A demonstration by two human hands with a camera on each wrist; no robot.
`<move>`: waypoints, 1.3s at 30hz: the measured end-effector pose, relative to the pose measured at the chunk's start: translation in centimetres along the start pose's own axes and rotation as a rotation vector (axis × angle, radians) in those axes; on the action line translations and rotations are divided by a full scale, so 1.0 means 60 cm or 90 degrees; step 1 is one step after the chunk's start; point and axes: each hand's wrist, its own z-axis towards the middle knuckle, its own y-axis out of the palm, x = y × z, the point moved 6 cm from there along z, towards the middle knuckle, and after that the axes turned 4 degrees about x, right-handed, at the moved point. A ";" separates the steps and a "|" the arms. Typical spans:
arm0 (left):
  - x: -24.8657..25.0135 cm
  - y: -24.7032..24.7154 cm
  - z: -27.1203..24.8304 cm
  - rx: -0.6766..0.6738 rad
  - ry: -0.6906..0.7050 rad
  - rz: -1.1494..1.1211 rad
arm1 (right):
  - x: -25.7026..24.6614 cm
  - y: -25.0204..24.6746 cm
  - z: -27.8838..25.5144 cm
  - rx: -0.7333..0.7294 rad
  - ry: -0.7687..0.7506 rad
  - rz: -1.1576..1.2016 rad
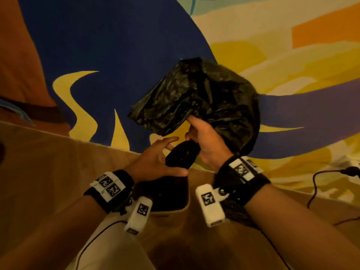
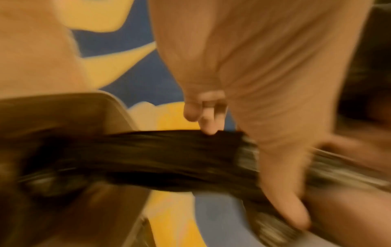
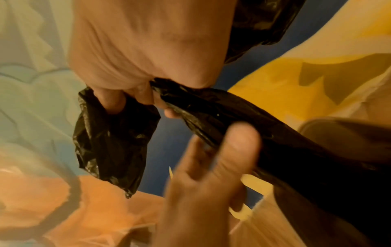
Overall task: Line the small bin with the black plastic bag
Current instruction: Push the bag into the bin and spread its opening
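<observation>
My right hand point(image 1: 194, 133) grips the crumpled black plastic bag point(image 1: 196, 94) in a fist, and most of the bag billows above and to the right of it. A twisted length of the bag point(image 3: 243, 120) runs from that fist down into the small bin point(image 1: 183, 208), a dark container with a beige rim just below my hands. My left hand point(image 1: 178, 155) is beside this twisted length, fingers spread and nearly straight, thumb under it. In the left wrist view the bag point(image 2: 158, 155) passes between thumb and fingers point(image 2: 203, 120) into the bin point(image 2: 118, 108). The bin's inside is mostly hidden.
A bedsheet point(image 1: 126, 55) patterned in blue, yellow and orange fills the far side. A black cable point(image 1: 319, 182) trails at the right. My leg in light trousers point(image 1: 109, 246) is at the bottom, on a brown surface point(image 1: 48, 162).
</observation>
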 end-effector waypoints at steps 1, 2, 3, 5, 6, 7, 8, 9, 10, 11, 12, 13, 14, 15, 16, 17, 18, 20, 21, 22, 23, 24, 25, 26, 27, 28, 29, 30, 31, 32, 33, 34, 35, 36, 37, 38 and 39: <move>0.009 -0.002 0.001 0.037 0.028 0.027 | 0.030 0.015 0.003 -0.021 0.045 -0.013; 0.011 0.000 0.000 0.054 0.037 0.047 | 0.060 0.023 0.010 -0.025 0.083 -0.037; 0.006 0.005 -0.001 0.048 0.025 0.052 | 0.085 0.026 0.015 -0.030 0.108 -0.083; -0.025 0.016 -0.001 0.019 -0.035 0.043 | 0.115 0.023 0.024 -0.063 0.118 -0.173; -0.041 0.019 -0.001 0.008 -0.073 0.055 | 0.124 0.021 0.021 -0.097 0.126 -0.213; -0.058 0.023 -0.002 -0.013 -0.116 0.070 | 0.130 0.021 0.015 -0.150 0.127 -0.241; -0.077 0.027 -0.004 -0.049 -0.156 0.092 | 0.133 0.018 0.008 -0.194 0.129 -0.265; -0.095 0.033 -0.005 -0.097 -0.195 0.123 | 0.139 0.015 0.004 -0.243 0.133 -0.300; -0.111 0.038 -0.008 -0.138 -0.224 0.141 | 0.149 0.006 0.004 -0.256 0.135 -0.351; -0.125 0.040 -0.013 -0.167 -0.248 0.138 | 0.165 -0.012 0.014 -0.237 0.139 -0.405; -0.135 0.037 -0.019 -0.196 -0.261 0.132 | 0.185 -0.025 0.026 -0.224 0.149 -0.453; -0.137 0.031 -0.027 -0.227 -0.263 0.136 | 0.204 -0.039 0.038 -0.215 0.144 -0.521; -0.138 0.020 -0.035 -0.256 -0.263 0.135 | 0.219 -0.048 0.052 -0.211 0.122 -0.592; -0.133 0.004 -0.044 -0.256 -0.259 0.100 | 0.235 -0.053 0.061 -0.215 0.108 -0.646; -0.125 -0.015 -0.048 -0.215 -0.248 0.020 | 0.251 -0.056 0.071 -0.215 0.114 -0.668; -0.119 -0.034 -0.048 -0.152 -0.227 -0.076 | 0.262 -0.055 0.073 -0.207 0.107 -0.679; -0.110 -0.050 -0.050 -0.106 -0.207 -0.179 | 0.279 -0.054 0.079 -0.204 0.079 -0.693; -0.091 -0.061 -0.050 -0.083 -0.198 -0.354 | 0.301 -0.038 0.077 -0.214 -0.007 -0.768; -0.086 -0.060 -0.049 -0.083 -0.204 -0.400 | 0.317 -0.035 0.076 -0.208 -0.019 -0.799; -0.082 -0.056 -0.047 -0.084 -0.213 -0.419 | 0.336 -0.032 0.078 -0.211 -0.013 -0.807; -0.086 -0.050 -0.044 -0.086 -0.225 -0.406 | 0.350 -0.031 0.080 -0.197 0.032 -0.792; -0.088 -0.045 -0.043 -0.091 -0.229 -0.366 | 0.373 -0.035 0.088 -0.204 0.056 -0.794; -0.096 -0.039 -0.042 -0.092 -0.227 -0.306 | 0.388 -0.039 0.089 -0.227 0.108 -0.837; -0.108 -0.034 -0.041 -0.091 -0.216 -0.246 | 0.411 -0.046 0.094 -0.258 0.154 -0.880; -0.123 -0.029 -0.041 -0.089 -0.205 -0.191 | 0.424 -0.052 0.090 -0.296 0.200 -0.936; -0.142 -0.026 -0.041 -0.077 -0.204 -0.135 | 0.436 -0.057 0.093 -0.338 0.224 -0.980; -0.164 -0.028 -0.042 -0.053 -0.209 -0.057 | 0.421 -0.049 0.082 -0.383 0.220 -1.001; -0.178 -0.036 -0.040 -0.029 -0.193 0.036 | 0.402 -0.045 0.077 -0.403 0.202 -0.992; -0.183 -0.040 -0.037 -0.027 -0.157 0.113 | 0.370 -0.041 0.062 -0.405 0.204 -0.967; -0.188 -0.040 -0.033 -0.035 -0.122 0.158 | 0.337 -0.040 0.045 -0.410 0.208 -0.921; -0.192 -0.040 -0.028 -0.041 -0.101 0.172 | 0.304 -0.043 0.032 -0.401 0.209 -0.875; -0.192 -0.042 -0.023 -0.039 -0.085 0.165 | 0.275 -0.053 0.027 -0.381 0.192 -0.840; -0.194 -0.043 -0.019 -0.038 -0.069 0.149 | 0.238 -0.060 0.024 -0.342 0.161 -0.825; -0.195 -0.043 -0.014 -0.046 -0.049 0.145 | 0.204 -0.072 0.024 -0.271 0.130 -0.837; -0.196 -0.041 -0.009 -0.058 -0.036 0.149 | 0.169 -0.084 0.024 -0.172 0.077 -0.868; -0.197 -0.035 -0.001 -0.076 -0.029 0.177 | 0.131 -0.083 0.017 -0.084 -0.031 -0.888; -0.202 -0.022 0.007 -0.105 -0.044 0.197 | 0.097 -0.065 0.004 -0.050 -0.176 -0.902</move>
